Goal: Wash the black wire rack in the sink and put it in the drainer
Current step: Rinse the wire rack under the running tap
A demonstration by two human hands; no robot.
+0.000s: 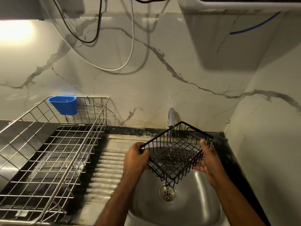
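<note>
Got the black wire rack (175,152) gripped by both ends, left hand (136,158) and right hand (207,160), over the steel sink (195,201) under a thin stream from the tap (171,117). Thin wet wires could slip. The silvery grid drainer (53,152) waits to the left.

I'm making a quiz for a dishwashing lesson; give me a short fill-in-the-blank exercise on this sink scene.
1. Both hands hold the black wire rack under the running ____.
2. The cup hooked on the drainer is coloured ____.
3. The drainer stands to the ____ of the sink.
4. The left hand and right hand grip ____ sides of the rack.

Missing words: tap; blue; left; opposite
</note>
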